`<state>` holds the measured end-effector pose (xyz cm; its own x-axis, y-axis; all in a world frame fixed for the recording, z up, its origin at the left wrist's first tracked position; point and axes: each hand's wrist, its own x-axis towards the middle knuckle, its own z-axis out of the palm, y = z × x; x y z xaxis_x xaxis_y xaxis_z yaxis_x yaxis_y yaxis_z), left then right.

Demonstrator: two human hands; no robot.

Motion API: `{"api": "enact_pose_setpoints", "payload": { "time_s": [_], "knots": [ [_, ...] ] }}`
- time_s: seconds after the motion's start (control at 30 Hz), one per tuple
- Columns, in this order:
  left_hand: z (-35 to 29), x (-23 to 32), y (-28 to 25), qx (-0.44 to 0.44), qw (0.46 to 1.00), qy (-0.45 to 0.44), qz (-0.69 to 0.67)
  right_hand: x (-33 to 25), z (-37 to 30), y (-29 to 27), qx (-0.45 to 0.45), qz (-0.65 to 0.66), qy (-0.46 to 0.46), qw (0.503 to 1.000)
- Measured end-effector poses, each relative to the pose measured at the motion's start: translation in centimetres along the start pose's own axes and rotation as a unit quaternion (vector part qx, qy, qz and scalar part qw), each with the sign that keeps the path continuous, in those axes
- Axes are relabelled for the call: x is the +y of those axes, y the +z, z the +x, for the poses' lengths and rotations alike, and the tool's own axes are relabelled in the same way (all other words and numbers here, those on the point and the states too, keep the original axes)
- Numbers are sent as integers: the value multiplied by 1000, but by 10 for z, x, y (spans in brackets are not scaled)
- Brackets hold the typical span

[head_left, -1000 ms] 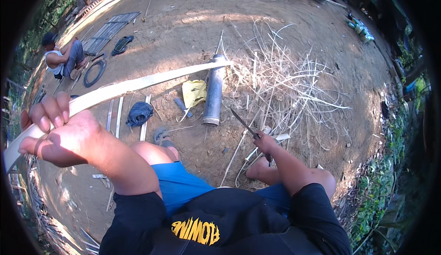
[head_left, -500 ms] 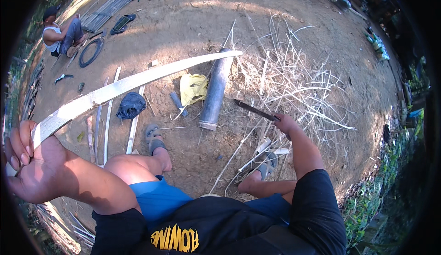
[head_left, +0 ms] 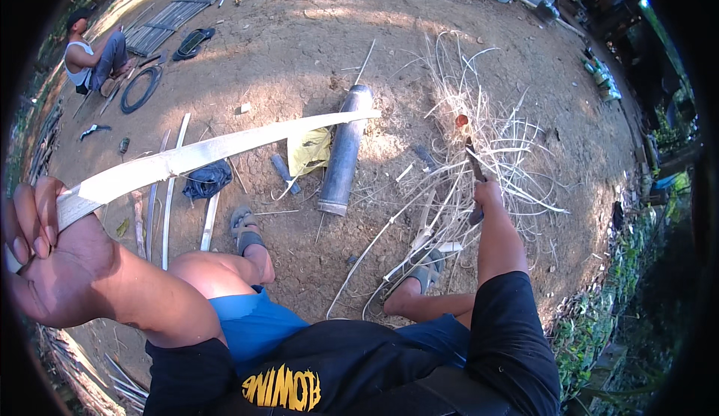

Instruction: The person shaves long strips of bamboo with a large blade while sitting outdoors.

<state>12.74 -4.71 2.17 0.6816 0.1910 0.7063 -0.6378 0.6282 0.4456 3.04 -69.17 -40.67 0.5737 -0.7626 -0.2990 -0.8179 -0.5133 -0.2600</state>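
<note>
The left hand [head_left: 64, 262] grips a long, flat, pale wooden strip [head_left: 202, 154], best held steady; the right hand [head_left: 488, 193] grips a dark-bladed knife [head_left: 475, 164].

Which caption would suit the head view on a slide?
Left hand holds a pale strip, right hand a knife at the shavings; a dark tube lies between the hands.

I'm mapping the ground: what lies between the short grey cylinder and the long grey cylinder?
A crumpled yellow plastic-looking sheet lies there, in the head view.
</note>
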Motion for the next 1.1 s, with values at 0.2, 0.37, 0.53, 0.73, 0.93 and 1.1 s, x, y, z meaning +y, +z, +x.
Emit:
{"api": "enact_pose_setpoints", "payload": {
  "time_s": [0.2, 0.37, 0.53, 0.73, 0.93, 1.1],
  "knots": [
    [-10, 2, -8, -22, 999, 16, -17, -23, -33, 3, -62, 224, 29, 972],
    [-14, 30, -7, -67, 994, 0, -82, -25, -97, -3, -95, 414, 55, 904],
    [-19, 36, -2, -30, 996, -8, -88, -34, -169, -6, -106, 476, 109, 867],
    [-22, 13, -18, -25, 993, -4, -116, -76, -258, -35, -56, 538, 14, 841],
    [-39, 30, -9, -55, 987, -26, -146, -124, -334, -18, -71, 623, -140, 766],
    [-66, 41, 1, -74, 984, -18, -161, -144, -389, -2, -154, 491, -108, 850]
  ]
}}
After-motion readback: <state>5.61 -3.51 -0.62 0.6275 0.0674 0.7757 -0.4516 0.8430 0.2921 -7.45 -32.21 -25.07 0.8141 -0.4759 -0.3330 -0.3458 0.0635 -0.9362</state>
